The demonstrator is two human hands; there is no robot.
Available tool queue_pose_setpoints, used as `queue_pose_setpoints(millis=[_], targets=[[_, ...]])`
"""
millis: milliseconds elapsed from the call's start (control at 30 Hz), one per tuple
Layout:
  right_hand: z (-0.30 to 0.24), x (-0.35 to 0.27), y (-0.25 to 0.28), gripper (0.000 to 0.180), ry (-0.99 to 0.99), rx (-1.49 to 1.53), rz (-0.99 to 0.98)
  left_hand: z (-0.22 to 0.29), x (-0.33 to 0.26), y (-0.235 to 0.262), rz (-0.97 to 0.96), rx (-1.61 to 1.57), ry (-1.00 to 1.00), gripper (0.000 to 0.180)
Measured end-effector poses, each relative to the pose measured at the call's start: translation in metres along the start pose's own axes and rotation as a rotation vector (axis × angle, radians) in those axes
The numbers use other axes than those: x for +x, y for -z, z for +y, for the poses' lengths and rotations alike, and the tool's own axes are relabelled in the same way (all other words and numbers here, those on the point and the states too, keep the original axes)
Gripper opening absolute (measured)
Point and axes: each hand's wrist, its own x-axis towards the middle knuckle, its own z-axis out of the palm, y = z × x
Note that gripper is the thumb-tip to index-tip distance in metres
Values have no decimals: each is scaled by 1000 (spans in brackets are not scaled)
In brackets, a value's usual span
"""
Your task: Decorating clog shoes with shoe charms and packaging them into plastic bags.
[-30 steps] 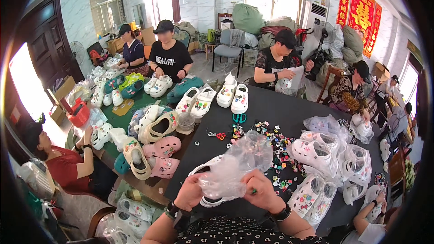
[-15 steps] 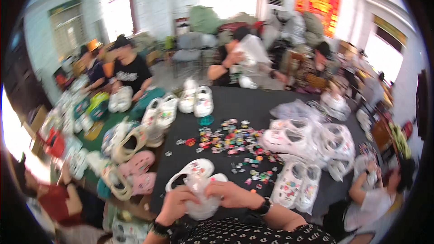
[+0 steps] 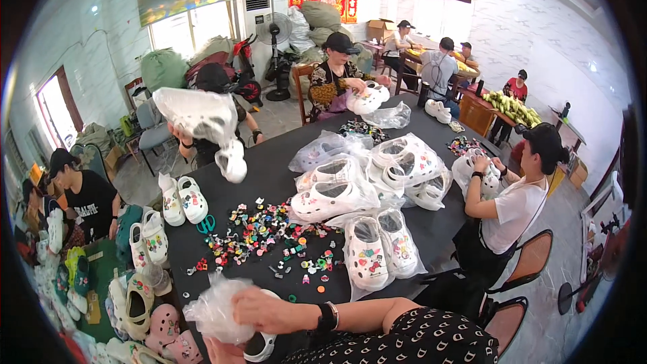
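Note:
At the table's near edge, my right hand (image 3: 273, 310) grips a crumpled clear plastic bag (image 3: 214, 309), fingers closed on its side. My left hand (image 3: 226, 352) is at the bag's lower end, cut by the lower picture edge; its fingers are mostly hidden, but it appears to pinch the bag. Partly covered by my right hand and wrist, a white clog (image 3: 264, 347) lies just below. Beyond my hands, a heap of small colourful shoe charms (image 3: 259, 232) spreads on the black tabletop (image 3: 232, 192). To their right, a bagged pair of decorated white clogs (image 3: 381, 249) stands.
More bagged clogs (image 3: 364, 178) are piled mid-table. An unbagged white pair (image 3: 182, 201) stands left, beside teal scissors (image 3: 206, 224). Pink clogs (image 3: 172, 334) crowd the near-left green table (image 3: 101, 276). Across the table a co-worker lifts a bagged pair (image 3: 202, 121); others sit around.
My view has swung to the right. The plastic bag is bunched higher, with my right hand at its side and my left hand lower. The co-worker opposite holds the bagged clogs out over the table.

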Motion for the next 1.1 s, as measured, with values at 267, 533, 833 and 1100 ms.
queue_pose_setpoints(millis=[267,533,833,1100], targets=[[-20,-3,11,38,-134,515,-545,17,2,-32,245,729,82,60],[-10,-10,-6,56,-185,251,-140,27,-4,-59,6,1303,-236,37],[-10,-12,9,24,-360,245,-118,33,-15,-70,-119,616,-204,60],[-7,-13,-8,23,-466,474,-301,1,-34,-42,79,40,247,40]])
